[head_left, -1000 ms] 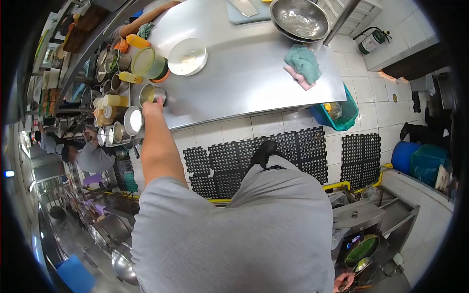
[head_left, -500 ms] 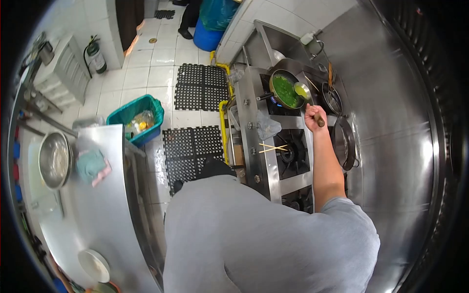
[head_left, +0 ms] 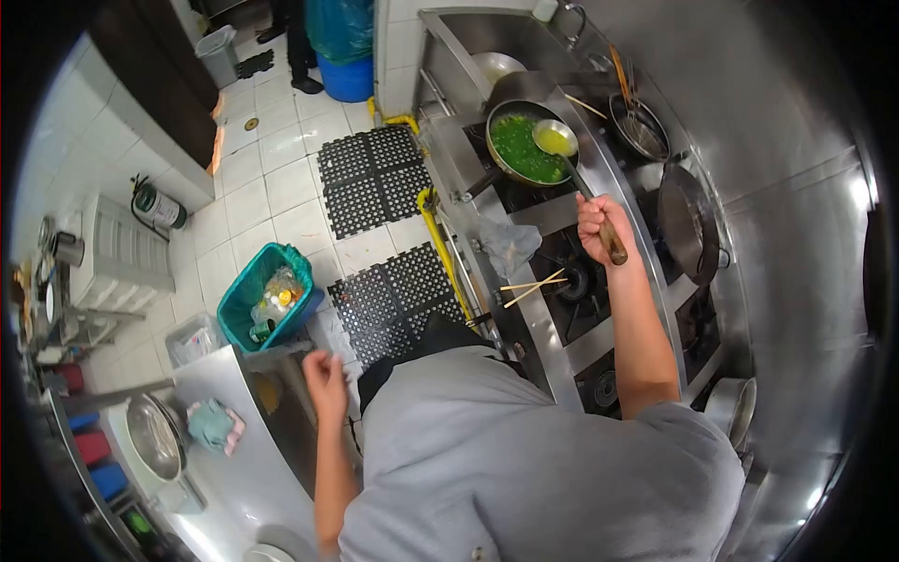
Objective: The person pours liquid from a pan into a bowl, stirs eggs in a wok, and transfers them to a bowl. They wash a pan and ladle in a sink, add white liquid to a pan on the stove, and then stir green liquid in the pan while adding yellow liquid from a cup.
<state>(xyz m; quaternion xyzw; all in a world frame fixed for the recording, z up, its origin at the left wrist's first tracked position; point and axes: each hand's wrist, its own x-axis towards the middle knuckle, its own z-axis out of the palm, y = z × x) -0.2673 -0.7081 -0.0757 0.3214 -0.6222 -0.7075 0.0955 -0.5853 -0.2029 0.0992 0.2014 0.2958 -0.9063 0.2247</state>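
My right hand [head_left: 599, 223] is closed round the wooden handle of a ladle [head_left: 585, 183]. The ladle's bowl holds yellow liquid and is over the right side of a frying pan [head_left: 513, 173]. Chopped greens in liquid [head_left: 520, 140] cover the pan's bottom, and the pan rests on the far burner of the stove. My left hand [head_left: 326, 379] hangs by the edge of the steel counter, its fingers loosely bent with nothing seen in them. Two crossed wooden sticks [head_left: 534, 287] lie beside the nearer burner, close to a crumpled plastic bag [head_left: 508, 245].
A wok [head_left: 688, 225] and a pan with a whisk [head_left: 640, 128] stand along the back of the stove. Left of me are a steel counter [head_left: 253, 478] with a cloth [head_left: 215, 426] and a lined bin [head_left: 234, 309]. Black mats [head_left: 375, 178] cover part of the floor.
My left hand has come into view beside the counter. The ladle's bowl sits further in over the pan, and its yellow contents show more. The whole view has turned.
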